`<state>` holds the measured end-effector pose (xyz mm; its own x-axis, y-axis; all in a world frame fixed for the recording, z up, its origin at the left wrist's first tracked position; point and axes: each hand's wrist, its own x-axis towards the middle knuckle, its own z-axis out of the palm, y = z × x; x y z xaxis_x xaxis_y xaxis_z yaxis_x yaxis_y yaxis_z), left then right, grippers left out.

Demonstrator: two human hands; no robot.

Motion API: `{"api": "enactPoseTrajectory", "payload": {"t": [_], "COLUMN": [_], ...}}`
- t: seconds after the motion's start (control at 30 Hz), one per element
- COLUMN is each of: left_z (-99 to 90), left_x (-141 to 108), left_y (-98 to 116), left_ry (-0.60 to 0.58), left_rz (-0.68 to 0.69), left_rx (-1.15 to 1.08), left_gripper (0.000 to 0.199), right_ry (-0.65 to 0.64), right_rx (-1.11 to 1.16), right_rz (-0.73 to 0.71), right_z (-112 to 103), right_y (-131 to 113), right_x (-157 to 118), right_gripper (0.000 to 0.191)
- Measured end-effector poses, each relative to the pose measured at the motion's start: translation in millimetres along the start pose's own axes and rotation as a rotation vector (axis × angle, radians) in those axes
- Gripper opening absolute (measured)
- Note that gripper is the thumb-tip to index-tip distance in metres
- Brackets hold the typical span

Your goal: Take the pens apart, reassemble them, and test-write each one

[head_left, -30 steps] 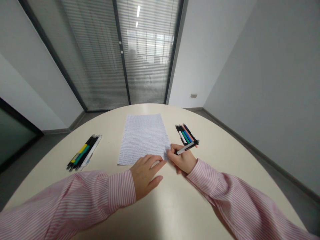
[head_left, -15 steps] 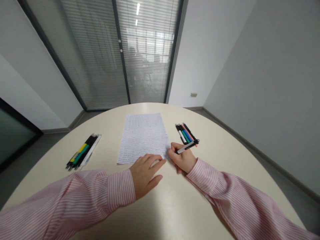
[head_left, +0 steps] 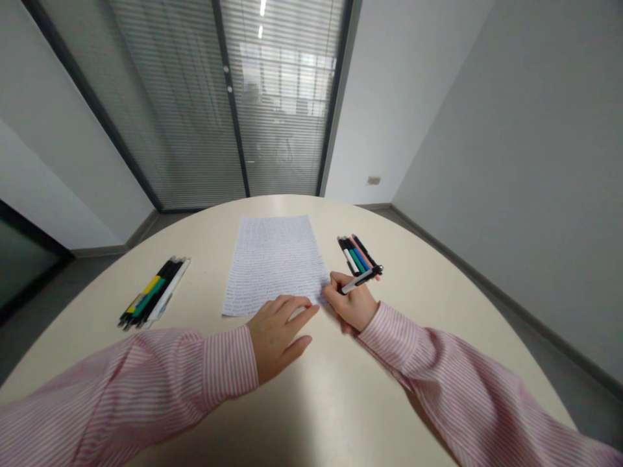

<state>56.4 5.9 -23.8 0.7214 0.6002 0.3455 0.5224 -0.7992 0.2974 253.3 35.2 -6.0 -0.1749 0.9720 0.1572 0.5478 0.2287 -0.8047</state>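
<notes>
"Pen (head_left: 357, 281) first. Where was it?"

"In the right hand (head_left: 357, 305), by the near-right corner of the sheet (head_left: 273, 263), tilted, back end toward the right edge of the bench (head_left: 311, 405)."

"Handling?"

"Light and stiff, I guessed, maybe slick on the barrel. Best hold was low, just above the tip. Sheet lay between the hands and the bench's far edge; looked thin, likely to crease or slide, so it wanted pressing flat."

"Fingers?"

"Right ones: narrow, pinched round the pen's lower barrel. Tip hidden, couldn't tell if it touched the sheet. Left hand (head_left: 274, 334): holding nothing, loosely spread, thumb apart, laid over the sheet's near edge."

"Anything else?"

"Left pen bundle (head_left: 156, 292) toward the bench's left edge, right pen bundle (head_left: 357, 255) just beyond the right hand."
</notes>
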Motion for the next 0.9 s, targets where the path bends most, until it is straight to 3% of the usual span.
{"api": "enactPoseTrajectory", "payload": {"t": [0.27,0.47,0.67,0.77,0.83,0.9], "left_z": [-1.2,-2.4,-10.8,-19.4,-22.6,-22.9], "left_x": [0,-1,-9,-18,-24,-29], "left_y": [1,-1,6,22,34,42], "left_ry": [0.005,0.048,0.188,0.237,0.220,0.188], "left_rz": [0.004,0.039,0.093,0.181,0.282,0.352], "left_rx": [0.012,-0.026,-0.022,0.038,0.037,0.033], "left_gripper": [0.041,0.039,0.031,0.026,0.022,0.021], "right_ry": [0.053,0.187,0.078,0.167,0.139,0.053], "right_rx": [0.070,0.639,0.972,1.108,1.248,1.342], "right_rz": [0.004,0.143,0.155,0.087,0.104,0.144], "right_z": [0,-8,-17,-13,-11,-12], "right_y": [-2,-6,-19,-33,-41,-47], "right_x": [-1,-1,-6,-14,-21,-26], "right_gripper": [0.027,0.034,0.053,0.036,0.024,0.030]}}
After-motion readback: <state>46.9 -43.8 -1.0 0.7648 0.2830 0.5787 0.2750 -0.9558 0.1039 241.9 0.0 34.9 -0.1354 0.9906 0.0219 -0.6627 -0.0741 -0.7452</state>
